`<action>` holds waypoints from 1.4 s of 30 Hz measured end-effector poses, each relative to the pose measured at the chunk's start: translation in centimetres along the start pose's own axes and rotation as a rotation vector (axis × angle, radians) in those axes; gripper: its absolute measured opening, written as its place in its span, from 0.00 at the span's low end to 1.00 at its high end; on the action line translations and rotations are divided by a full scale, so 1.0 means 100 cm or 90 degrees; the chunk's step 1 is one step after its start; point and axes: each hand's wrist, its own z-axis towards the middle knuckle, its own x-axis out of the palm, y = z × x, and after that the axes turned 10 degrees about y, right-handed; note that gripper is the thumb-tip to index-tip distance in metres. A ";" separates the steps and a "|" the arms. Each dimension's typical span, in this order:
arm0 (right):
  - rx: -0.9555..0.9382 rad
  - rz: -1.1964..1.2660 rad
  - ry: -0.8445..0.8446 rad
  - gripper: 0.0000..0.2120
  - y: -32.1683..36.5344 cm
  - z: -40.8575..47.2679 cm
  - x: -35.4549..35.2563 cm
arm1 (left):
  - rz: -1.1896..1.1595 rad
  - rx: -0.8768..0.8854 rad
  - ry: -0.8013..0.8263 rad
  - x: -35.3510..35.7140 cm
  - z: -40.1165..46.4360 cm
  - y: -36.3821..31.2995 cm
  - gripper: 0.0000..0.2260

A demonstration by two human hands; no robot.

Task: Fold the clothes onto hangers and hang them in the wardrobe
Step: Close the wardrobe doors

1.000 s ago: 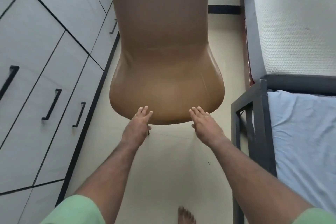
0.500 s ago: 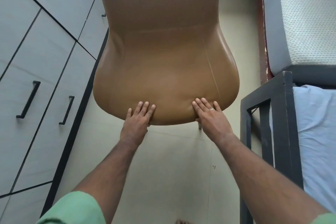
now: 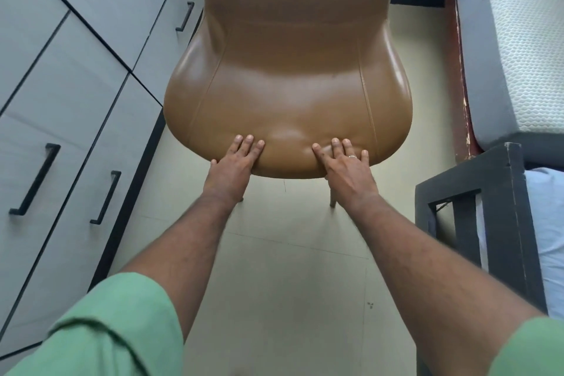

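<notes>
The brown chair [image 3: 287,94] is covered in smooth, leather-like upholstery with a soft gloss and stitched seams. The wardrobe [image 3: 70,94] fronts are matt pale grey with a faint woodgrain, and its handles [image 3: 34,178] look like matt black metal. The mattress [image 3: 525,40] wears a textured, quilted white cloth. The bed frame [image 3: 500,223] is dark, matt, possibly painted wood, chipped at edges. The floor [image 3: 290,284] is smooth cream tile.
</notes>
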 end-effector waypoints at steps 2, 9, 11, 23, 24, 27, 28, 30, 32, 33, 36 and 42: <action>0.013 0.010 0.009 0.36 0.003 0.018 -0.004 | -0.006 0.016 -0.012 -0.002 0.018 0.011 0.41; 0.070 0.022 0.020 0.39 0.013 0.087 -0.039 | 0.006 0.049 0.003 -0.050 0.085 0.043 0.37; 0.087 0.029 0.023 0.41 0.016 0.105 -0.049 | 0.009 0.065 0.017 -0.066 0.106 0.051 0.37; 0.119 0.059 0.022 0.40 0.004 0.224 -0.098 | 0.082 0.095 0.017 -0.142 0.217 0.081 0.47; 0.127 0.060 0.016 0.40 0.000 0.236 -0.101 | 0.091 0.094 0.012 -0.147 0.228 0.081 0.47; 0.133 0.044 0.007 0.42 -0.012 0.266 -0.110 | 0.089 0.090 -0.004 -0.157 0.261 0.085 0.45; 0.134 0.038 0.000 0.43 -0.016 0.276 -0.114 | 0.087 0.089 -0.012 -0.162 0.272 0.088 0.44; 0.136 0.041 0.001 0.44 -0.026 0.298 -0.125 | 0.074 0.098 -0.020 -0.172 0.299 0.089 0.42; 0.130 0.048 0.004 0.43 -0.032 0.321 -0.136 | 0.058 0.077 -0.015 -0.185 0.325 0.091 0.40; 0.129 0.047 0.001 0.42 -0.034 0.331 -0.141 | 0.056 0.068 -0.015 -0.190 0.335 0.092 0.40; 0.137 0.032 0.001 0.43 -0.049 0.360 -0.155 | 0.039 0.073 -0.011 -0.205 0.375 0.090 0.37; 0.135 0.031 0.001 0.42 -0.082 0.417 -0.183 | 0.015 0.078 -0.010 -0.235 0.438 0.087 0.36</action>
